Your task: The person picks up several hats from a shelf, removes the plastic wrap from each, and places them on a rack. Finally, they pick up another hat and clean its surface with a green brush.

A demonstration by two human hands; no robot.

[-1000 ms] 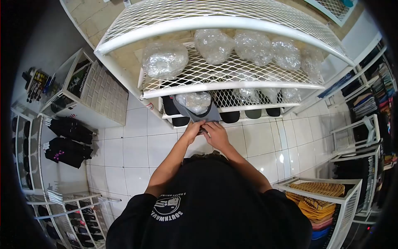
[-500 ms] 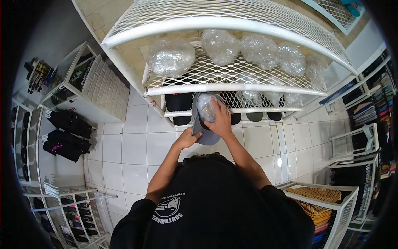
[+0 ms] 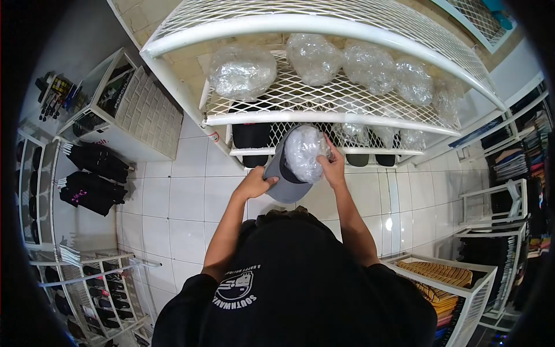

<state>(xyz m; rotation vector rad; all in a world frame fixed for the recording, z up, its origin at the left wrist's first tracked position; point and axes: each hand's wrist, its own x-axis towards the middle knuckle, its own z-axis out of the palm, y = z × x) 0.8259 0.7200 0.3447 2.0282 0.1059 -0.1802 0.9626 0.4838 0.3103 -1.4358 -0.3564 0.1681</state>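
A grey cap (image 3: pixel 282 188) is tilted in front of the shelf, its hollow side facing up. My left hand (image 3: pixel 253 184) is closed on the cap's brim at the left. Clear crumpled plastic (image 3: pixel 304 153) bulges from the inside of the cap. Against the right side of that plastic, my right hand (image 3: pixel 333 165) pinches its edge between thumb and fingers. The far side of the cap is partly hidden by the plastic.
A white mesh shelf (image 3: pixel 335 120) stands just ahead, with several clear plastic bundles (image 3: pixel 241 72) on it and dark caps (image 3: pixel 252 136) lower down. Black shirts (image 3: pixel 92 191) hang at the left. A rack of folded clothes (image 3: pixel 436 274) is at the lower right.
My right hand has moved from on top of the plastic to its right edge. More of the plastic shows, now bulging out of the cap. The cap has turned slightly.
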